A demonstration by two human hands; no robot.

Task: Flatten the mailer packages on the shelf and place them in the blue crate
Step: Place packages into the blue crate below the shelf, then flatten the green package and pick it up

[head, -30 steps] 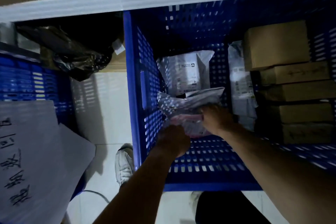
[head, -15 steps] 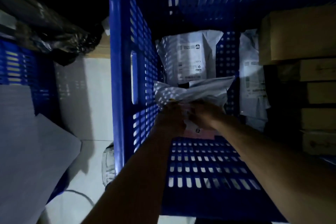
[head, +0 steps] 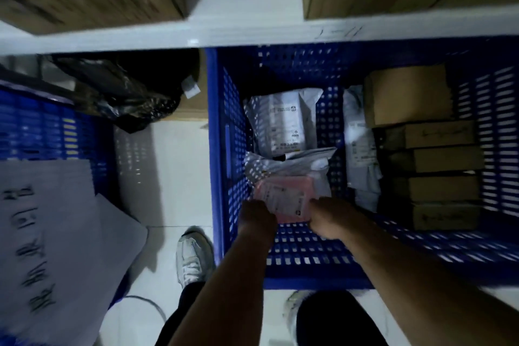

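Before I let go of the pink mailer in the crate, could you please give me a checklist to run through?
1. Grip: left hand and right hand both hold the pink mailer at its near edge: ok.
2. Pink mailer is inside the blue crate: ok.
3. Pink mailer flattened: its face looks flat: ok.
4. Resting on the crate floor: cannot tell, the hands hide it.
5. Grey mailer behind it lies crumpled: not ok.
6. Clear of the cardboard boxes on the right: ok.
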